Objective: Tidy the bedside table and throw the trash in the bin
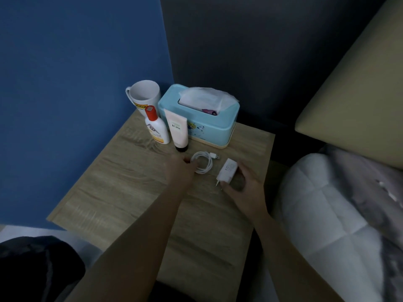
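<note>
My wood-grain bedside table carries seven items, listed left to right. At 11 o'clock: one white ceramic mug, upright, against the blue wall. Just in front of it: one white plastic bottle with a red cap, upright. Beside that: one pale pink squeeze tube standing on its black cap, leaning against one light-blue tissue box at 12 o'clock, with one white tissue protruding from its slot.

At table centre: one coiled white USB cable, lying flat. My left hand rests at its 9 o'clock edge, fingertips touching the coil; whether they grip it, I cannot tell.

At 3 o'clock of the cable, just apart: one white wall charger, prongs pointing toward me. My right hand holds it, thumb and fingers closed around its body.

Status, as judged: containers are grouped at the rear. No loose trash is visible on the surface, and no bin is in view. Remaining: seat the cable and charger neatly.
</note>
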